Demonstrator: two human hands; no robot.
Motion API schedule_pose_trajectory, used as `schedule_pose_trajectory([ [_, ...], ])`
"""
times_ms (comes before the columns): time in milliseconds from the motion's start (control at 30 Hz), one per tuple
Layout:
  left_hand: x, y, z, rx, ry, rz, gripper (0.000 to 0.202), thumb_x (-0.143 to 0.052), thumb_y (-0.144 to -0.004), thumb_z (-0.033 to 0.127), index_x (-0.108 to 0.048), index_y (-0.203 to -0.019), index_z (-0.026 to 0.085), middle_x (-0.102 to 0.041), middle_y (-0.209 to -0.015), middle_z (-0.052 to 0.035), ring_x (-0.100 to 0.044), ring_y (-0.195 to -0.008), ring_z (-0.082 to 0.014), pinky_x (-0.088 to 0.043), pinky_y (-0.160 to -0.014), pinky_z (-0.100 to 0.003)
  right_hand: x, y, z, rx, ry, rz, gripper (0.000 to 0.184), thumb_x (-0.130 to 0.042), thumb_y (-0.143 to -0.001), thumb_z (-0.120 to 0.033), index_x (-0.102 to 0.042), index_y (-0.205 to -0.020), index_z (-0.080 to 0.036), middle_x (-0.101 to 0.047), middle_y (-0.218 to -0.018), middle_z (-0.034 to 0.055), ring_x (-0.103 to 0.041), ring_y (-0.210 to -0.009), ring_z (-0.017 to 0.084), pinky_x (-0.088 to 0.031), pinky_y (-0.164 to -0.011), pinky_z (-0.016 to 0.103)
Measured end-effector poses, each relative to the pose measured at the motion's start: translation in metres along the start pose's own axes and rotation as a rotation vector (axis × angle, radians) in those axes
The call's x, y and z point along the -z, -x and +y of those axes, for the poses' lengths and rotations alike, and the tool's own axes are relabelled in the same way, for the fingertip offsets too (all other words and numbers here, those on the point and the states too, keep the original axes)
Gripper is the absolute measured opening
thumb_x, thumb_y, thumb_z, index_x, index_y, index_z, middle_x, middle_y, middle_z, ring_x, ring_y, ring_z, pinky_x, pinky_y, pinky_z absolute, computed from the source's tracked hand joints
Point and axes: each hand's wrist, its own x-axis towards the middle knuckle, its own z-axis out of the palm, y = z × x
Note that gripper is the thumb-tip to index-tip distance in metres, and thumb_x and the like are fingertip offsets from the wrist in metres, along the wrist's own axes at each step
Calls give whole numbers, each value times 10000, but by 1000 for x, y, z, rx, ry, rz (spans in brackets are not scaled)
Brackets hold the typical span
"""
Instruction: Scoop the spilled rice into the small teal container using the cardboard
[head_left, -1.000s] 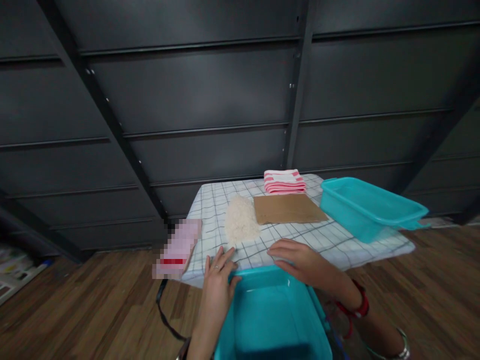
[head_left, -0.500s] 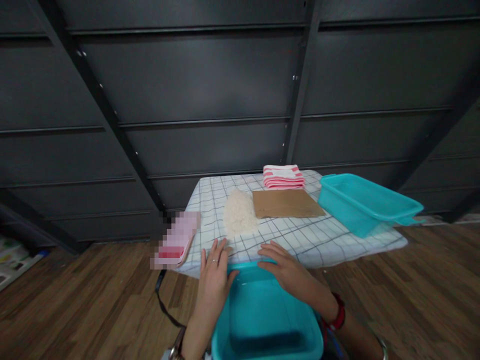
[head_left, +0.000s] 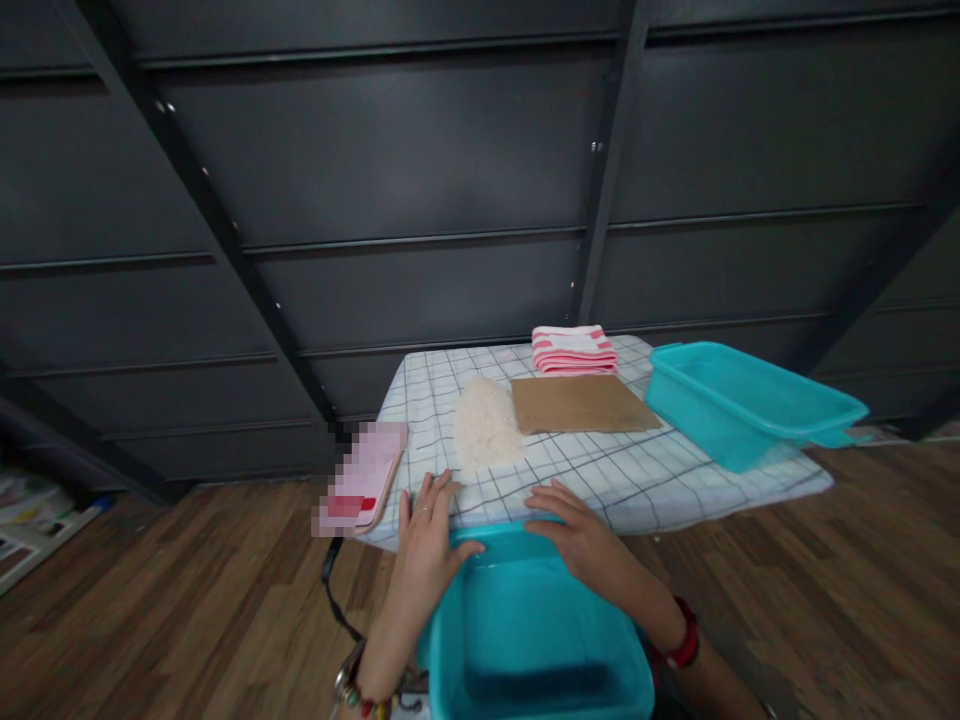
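My left hand (head_left: pixel 427 540) is at the far left corner of a turquoise plastic bin (head_left: pixel 540 630), its fingers apart and its thumb over the rim. Across the far rim from it is my right hand (head_left: pixel 585 545), fingers stretched forward and thumb spread toward the rim. Neither hand grips anything; whether they touch the bin I cannot tell. Ahead of the fingertips, a heap of white, rice-like grains (head_left: pixel 487 425) lies on a checked tablecloth (head_left: pixel 480 500). A flat brown cardboard piece (head_left: pixel 585 404) lies just right of the heap.
A second turquoise bin (head_left: pixel 750 400) stands at the table's right side. Behind the cardboard is a folded pink-and-white towel (head_left: pixel 574 352). A blurred pink phone-like object (head_left: pixel 367 475) with a black strap (head_left: pixel 334 590) lies at the left edge. Dark metal panels (head_left: pixel 420 150) rise behind the table.
The whole view has shifted slightly, so things appear a little farther right. My left hand has turned a bit and its index finger is more bent. The right hand stays by the rim.
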Motion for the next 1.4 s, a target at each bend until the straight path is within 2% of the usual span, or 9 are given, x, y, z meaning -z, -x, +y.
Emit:
schedule_pose_trajectory([
  [233, 6, 2, 12, 12, 66, -6, 309, -688, -727, 244, -630, -1030, 241, -608, -1271, -93, -412, -1298, -349, -264, -1047, -641, 5, -1, 0, -31, -46, 0, 350, -396, -830, -15, -680, -959, -175, -651, -1094, 100, -544, -1129, 208, -410, -1037, 476],
  [433, 9, 1, 20, 55, 20, 3, 334, -693, -703, 172, -661, -1028, 242, -640, -1225, -64, -430, -1283, -352, -278, -1044, -632, 13, -7, -2, -10, -93, 45, 308, -408, -854, -47, -674, -954, -165, -655, -1063, 100, -559, -1101, 198, -444, -1011, 433],
  [633, 13, -2, 22, 82, 30, -59, 368, -692, -716, 173, -653, -1076, 236, -647, -1208, -65, -409, -1296, -355, -265, -1046, -652, 29, -9, -7, 15, -78, 11, 253, -434, -894, -115, -666, -984, -160, -647, -1092, 107, -547, -1121, 193, -432, -1020, 413],
  [800, 12, -1, 20, 74, 47, -56, 359, -693, -716, 184, -654, -1068, 241, -650, -1206, -58, -401, -1301, -353, -259, -1054, -646, 30, -10, -11, 27, -30, -8, 250, -441, -890, -117, -660, -996, -176, -656, -1081, 94, -551, -1107, 192, -461, -986, 408],
  [900, 11, -1, 20, 68, 54, -42, 343, -688, -715, 185, -660, -1050, 249, -655, -1199, -59, -408, -1298, -348, -263, -1053, -641, 35, -18, 5, 41, 49, 23, 270, -431, -878, -103, -659, -996, -184, -662, -1066, 97, -566, -1090, 207, -463, -977, 442],
  [1000, 12, -2, 21, 100, 45, -53, 355, -690, -711, 171, -662, -1057, 243, -678, -1157, -63, -404, -1299, -352, -255, -1054, -649, 51, -31, 41, -9, 192, 69, 286, -424, -872, -111, -649, -1036, -175, -654, -1088, 115, -568, -1094, 232, -448, -976, 472],
  [1067, 12, -2, 20, 98, 54, -70, 361, -691, -714, 180, -660, -1069, 240, -681, -1150, -64, -399, -1298, -358, -258, -1049, -657, 62, -42, 68, -79, 298, -25, 302, -464, -853, -127, -619, -1111, -145, -636, -1135, 141, -548, -1124, 266, -435, -974, 494],
  [1200, 10, -2, 17, 83, 74, -56, 394, -689, -720, 189, -643, -1108, 242, -670, -1168, -68, -399, -1298, -359, -262, -1044, -665, 70, -58, 104, -181, 511, -356, 421, -561, -789, -131, -545, -1204, -65, -606, -1175, 216, -550, -1120, 308, -470, -906, 459],
  [1400, 11, -2, 19, 96, 65, -47, 410, -704, -703, 178, -643, -1103, 238, -691, -1133, -59, -408, -1295, -354, -271, -1051, -646, 65, -72, 103, -207, 620, -658, 283, -403, -874, -72, -599, -1079, -65, -692, -912, 178, -678, -809, 265, -506, -668, 340],
])
